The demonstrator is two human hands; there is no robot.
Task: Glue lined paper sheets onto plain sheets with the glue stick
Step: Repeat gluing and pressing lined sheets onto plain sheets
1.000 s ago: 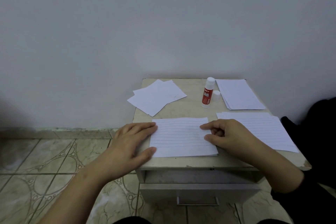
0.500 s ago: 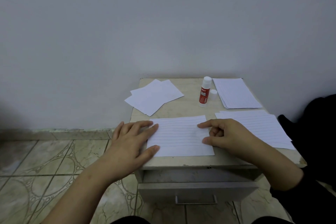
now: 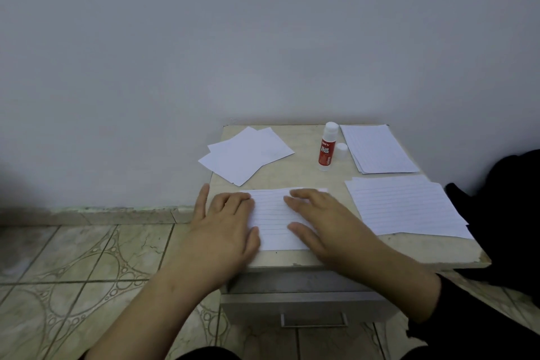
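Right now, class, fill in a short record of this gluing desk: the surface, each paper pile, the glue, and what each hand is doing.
surface: small beige cabinet top
centre sheet: white lined paper sheet, flat near the front edge
left hand: flat on the sheet's left end
right hand: flat on its right part
back left: plain white sheets, loosely overlapped
back right: lined stack
front right: larger lined sheets
glue: red-and-white glue stick, upright, uncapped
cap: white cap, beside the stick
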